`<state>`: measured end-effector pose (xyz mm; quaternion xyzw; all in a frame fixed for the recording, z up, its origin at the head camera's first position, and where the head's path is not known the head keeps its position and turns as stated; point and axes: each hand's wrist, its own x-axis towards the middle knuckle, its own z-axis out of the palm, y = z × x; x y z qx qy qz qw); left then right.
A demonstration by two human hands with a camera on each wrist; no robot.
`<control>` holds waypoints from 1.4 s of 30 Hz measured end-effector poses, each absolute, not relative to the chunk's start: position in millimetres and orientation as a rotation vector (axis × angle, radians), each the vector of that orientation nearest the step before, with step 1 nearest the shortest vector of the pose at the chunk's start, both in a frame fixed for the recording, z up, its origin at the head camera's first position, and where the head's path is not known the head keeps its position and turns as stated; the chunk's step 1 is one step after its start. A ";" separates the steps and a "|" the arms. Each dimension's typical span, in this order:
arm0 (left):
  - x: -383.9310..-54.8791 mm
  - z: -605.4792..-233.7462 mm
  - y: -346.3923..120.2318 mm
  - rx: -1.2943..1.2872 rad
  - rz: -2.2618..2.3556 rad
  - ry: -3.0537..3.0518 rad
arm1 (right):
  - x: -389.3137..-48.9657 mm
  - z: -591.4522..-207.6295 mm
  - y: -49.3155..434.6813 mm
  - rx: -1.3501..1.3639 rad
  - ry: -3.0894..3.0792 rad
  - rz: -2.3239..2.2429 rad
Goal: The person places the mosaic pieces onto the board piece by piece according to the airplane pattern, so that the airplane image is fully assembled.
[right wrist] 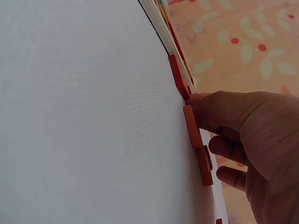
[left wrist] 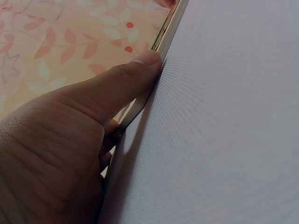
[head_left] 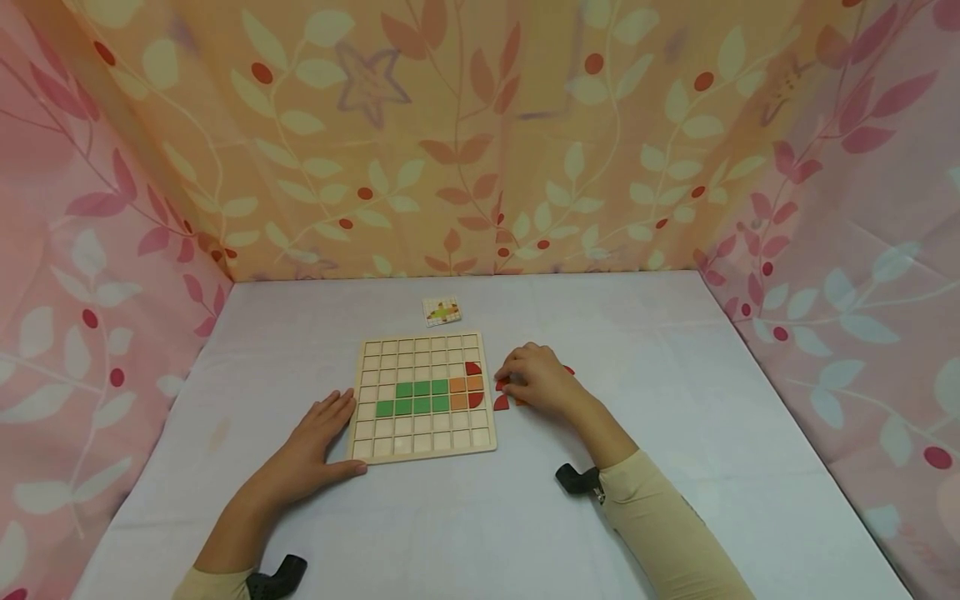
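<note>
A wooden grid board (head_left: 386,447) lies on the table in the head view. Set in it are several green square pieces (head_left: 422,388), orange squares (head_left: 458,402) and red rounded pieces (head_left: 476,400). My left hand (head_left: 315,446) rests against its left side, fingers straight along the edge, the thumb (left wrist: 126,81) on its near edge. To the right of the board, my right hand (head_left: 543,379) reaches down with bent fingers over loose pieces. Its thumb touches near a red piece (right wrist: 178,74) and an orange piece (right wrist: 191,126); whether it pinches one is hidden.
A small pattern card (head_left: 442,311) lies behind the board. Loose red pieces (head_left: 501,403) sit beside the board's right edge, others partly under my right hand. White cloth covers the table (head_left: 637,325); patterned curtains (head_left: 465,142) stand at the back and both sides.
</note>
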<state>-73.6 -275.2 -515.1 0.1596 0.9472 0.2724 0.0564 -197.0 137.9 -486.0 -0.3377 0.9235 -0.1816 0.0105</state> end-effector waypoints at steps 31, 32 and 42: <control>-72.2 -514.2 -276.4 0.501 0.835 2.873 | -190.1 -441.7 118.5 -1.137 2.849 -0.802; -72.2 -514.1 -276.3 0.505 0.836 2.872 | -189.8 -439.9 116.1 -1.154 2.843 -0.804; -71.6 -513.9 -276.9 0.523 0.846 2.881 | -187.1 -421.5 83.0 -1.291 2.801 -0.762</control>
